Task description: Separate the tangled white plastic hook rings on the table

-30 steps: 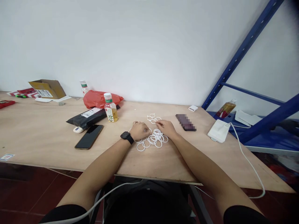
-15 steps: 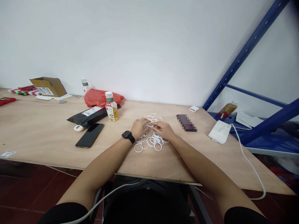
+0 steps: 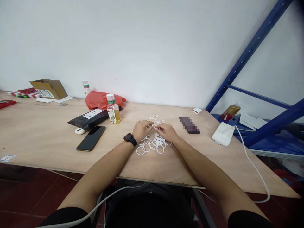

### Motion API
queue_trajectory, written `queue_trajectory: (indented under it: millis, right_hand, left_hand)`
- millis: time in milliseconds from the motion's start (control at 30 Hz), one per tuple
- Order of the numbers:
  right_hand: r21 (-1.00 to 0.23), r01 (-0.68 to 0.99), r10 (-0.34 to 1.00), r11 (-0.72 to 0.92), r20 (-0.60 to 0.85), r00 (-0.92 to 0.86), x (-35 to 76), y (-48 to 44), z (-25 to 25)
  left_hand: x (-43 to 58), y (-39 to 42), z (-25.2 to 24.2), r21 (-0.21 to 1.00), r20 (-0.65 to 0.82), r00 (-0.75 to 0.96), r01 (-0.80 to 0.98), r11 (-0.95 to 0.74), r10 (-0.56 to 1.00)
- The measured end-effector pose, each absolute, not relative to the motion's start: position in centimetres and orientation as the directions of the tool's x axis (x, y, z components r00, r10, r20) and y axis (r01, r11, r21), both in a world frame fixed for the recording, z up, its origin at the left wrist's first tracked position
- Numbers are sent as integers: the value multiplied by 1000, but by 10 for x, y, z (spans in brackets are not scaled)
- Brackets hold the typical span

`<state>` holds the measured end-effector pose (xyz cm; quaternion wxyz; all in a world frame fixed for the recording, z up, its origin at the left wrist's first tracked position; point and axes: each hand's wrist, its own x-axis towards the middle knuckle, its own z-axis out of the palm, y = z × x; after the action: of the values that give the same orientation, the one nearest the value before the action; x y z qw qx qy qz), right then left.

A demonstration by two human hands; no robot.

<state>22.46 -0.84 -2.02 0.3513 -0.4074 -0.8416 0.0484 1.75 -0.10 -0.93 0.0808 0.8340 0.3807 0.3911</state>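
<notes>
My left hand (image 3: 142, 129) and my right hand (image 3: 167, 131) meet over the middle of the table, fingers pinched on a white plastic ring (image 3: 156, 123) between them. The ring is partly covered by the fingertips. Just beyond it lie a few more white rings (image 3: 155, 117), close to or touching the held one. Nearer to me, a loose pile of white rings (image 3: 158, 145) overlaps on the wood, with some spread to the left under my left palm. A black watch (image 3: 130, 138) is on my left wrist.
On the left are a phone (image 3: 91, 138), a white oval case (image 3: 79, 130), a black parcel (image 3: 89, 118), a drink bottle (image 3: 113, 109) and a red bag (image 3: 102, 100). To the right lie a pixelated dark object (image 3: 189, 124), a white power bank (image 3: 222, 134) with its cable, and blue shelving (image 3: 251, 50).
Both hands stay almost in place, with small finger movements at the white ring. The pile and the things around it look unmoved.
</notes>
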Motion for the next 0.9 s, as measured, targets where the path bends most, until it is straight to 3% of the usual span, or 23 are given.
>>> queue_trajectory:
  millis: [200, 400, 667, 900]
  right_hand:
    - [-340, 686, 727, 643, 553, -407, 225, -7, -25]
    - [-303, 695, 663, 651, 673, -328, 223, -9, -24]
    - [-290, 679, 651, 674, 667, -362, 217, -15, -20]
    - [-290, 688, 651, 666, 676, -345, 218, -16, -19]
  left_hand:
    - [18, 1, -10, 450, 642, 366, 531, -718, 673]
    - [18, 4, -12, 422, 690, 375, 488, -765, 619]
    - [20, -3, -8, 474, 639, 356, 516, -713, 682]
    - [21, -7, -3, 484, 606, 446, 450, -751, 658]
